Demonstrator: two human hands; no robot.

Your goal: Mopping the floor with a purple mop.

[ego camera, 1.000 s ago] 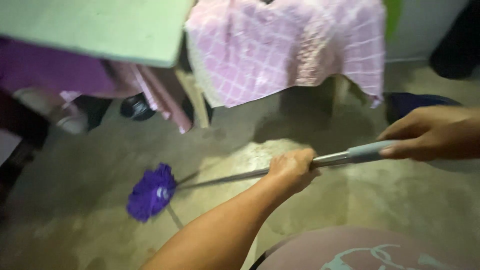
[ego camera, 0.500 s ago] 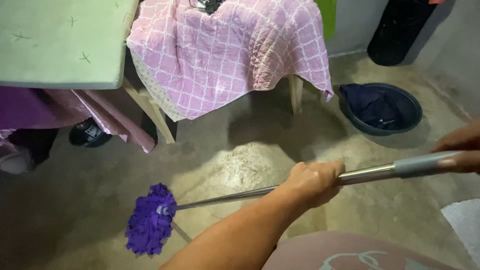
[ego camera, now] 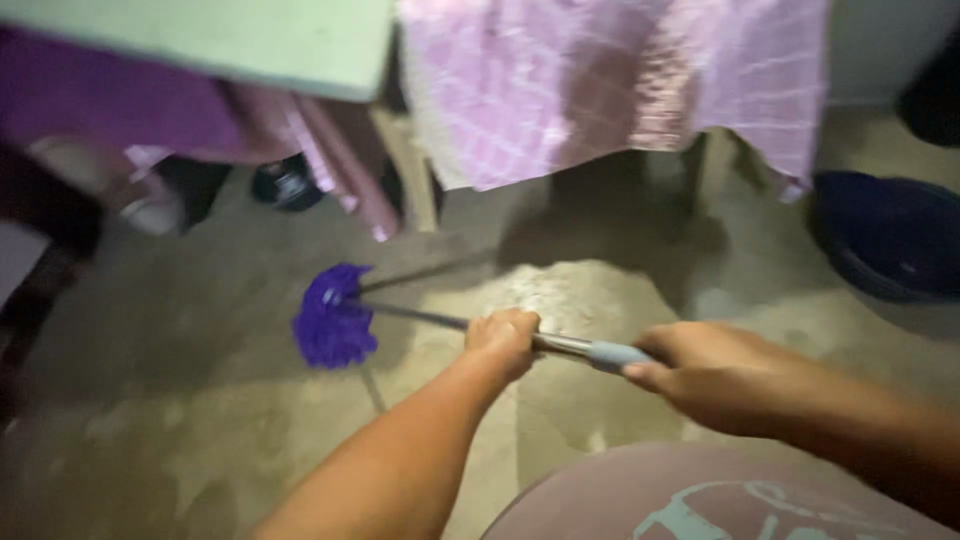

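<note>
A mop with a purple stringy head (ego camera: 334, 318) rests on the concrete floor (ego camera: 180, 400), its metal pole running right toward me. My left hand (ego camera: 503, 340) is closed around the middle of the pole. My right hand (ego camera: 700, 372) grips the grey sleeve (ego camera: 615, 355) at the pole's upper end. The view is motion-blurred.
A pink quilted cloth (ego camera: 610, 85) drapes over a wooden-legged table at the top. A green tabletop (ego camera: 220, 40) with purple fabric below is at upper left. A dark basin (ego camera: 885, 235) sits at the right. A black round object (ego camera: 285, 185) lies under the tables.
The mop head has slid forward and up the floor toward the tables. Both hands pushed forward and left along with the pole, and the view shifted.
</note>
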